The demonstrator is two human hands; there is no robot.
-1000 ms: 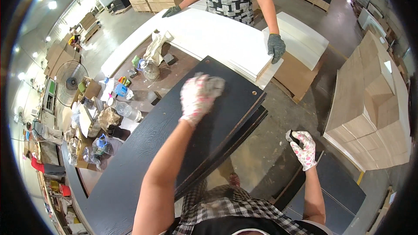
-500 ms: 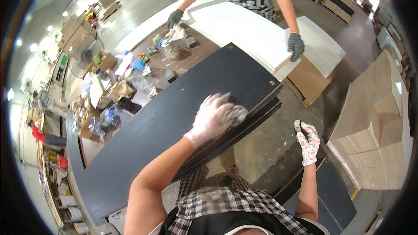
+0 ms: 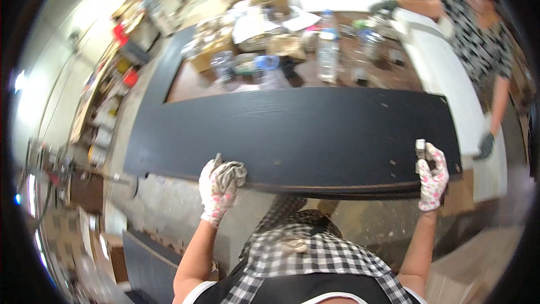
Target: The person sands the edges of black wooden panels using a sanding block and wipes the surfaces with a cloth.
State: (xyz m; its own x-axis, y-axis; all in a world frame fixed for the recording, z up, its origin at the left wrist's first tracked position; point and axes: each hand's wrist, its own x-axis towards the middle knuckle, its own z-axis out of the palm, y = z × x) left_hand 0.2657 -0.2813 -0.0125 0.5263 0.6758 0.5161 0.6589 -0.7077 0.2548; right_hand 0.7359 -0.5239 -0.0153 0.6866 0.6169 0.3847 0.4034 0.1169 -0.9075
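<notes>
A black wood-grain panel (image 3: 315,135) with small holes near its right end lies flat before me, on top of other dark panels. My left hand (image 3: 216,191), in a white glove with pink spots, is closed round a crumpled grey rag (image 3: 230,174) by the panel's near edge, left of its middle. My right hand (image 3: 433,183), in a matching flowered glove, pinches a small greyish-white block (image 3: 420,147) over the panel's right end. Whether the block touches the panel I cannot tell.
Behind the panel, a brown table (image 3: 349,81) carries a clear water bottle (image 3: 328,56), jars and a cluttered cardboard box (image 3: 202,62). White panels (image 3: 433,50) run along the right, where a co-worker (image 3: 478,45) in dark gloves handles them. Another black panel (image 3: 149,259) stands lower left.
My view has turned left. My left hand with the rag has gone from the panel's middle to its near edge. My right hand has come from beside the panel to its right end.
</notes>
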